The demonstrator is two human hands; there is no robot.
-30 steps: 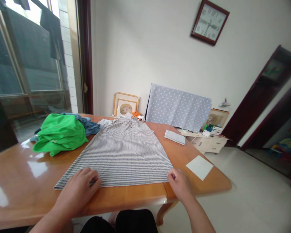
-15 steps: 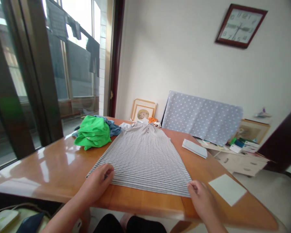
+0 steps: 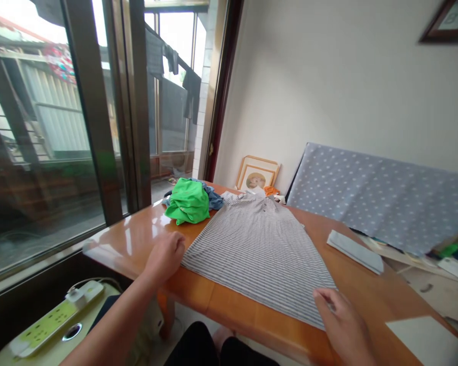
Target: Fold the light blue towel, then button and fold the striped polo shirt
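Note:
A grey-and-white striped shirt [image 3: 255,254] lies spread on the wooden table, its buttoned collar end away from me and its wide hem towards me. My left hand [image 3: 170,254] is closed in a loose fist just left of the hem's left corner; nothing shows in it. Over the hem's right corner is my right hand [image 3: 343,320], with fingers curled towards the thumb. It covers that corner, and whether cloth is between the fingers is hidden. Beyond my left hand, a bright green garment [image 3: 189,201] is heaped against a blue-grey garment [image 3: 214,199].
On the table [image 3: 309,351], a folded pale cloth [image 3: 354,251] and a white sheet [image 3: 427,335] lie to the right. A power strip [image 3: 57,317] sits low at left, below the table. Framed pictures [image 3: 257,175] and a star-patterned cloth [image 3: 377,193] are at the back.
The view has swung left, so the table and shirt appear further right. My left hand has come off the shirt to its left side. My right hand now overlaps the right corner more.

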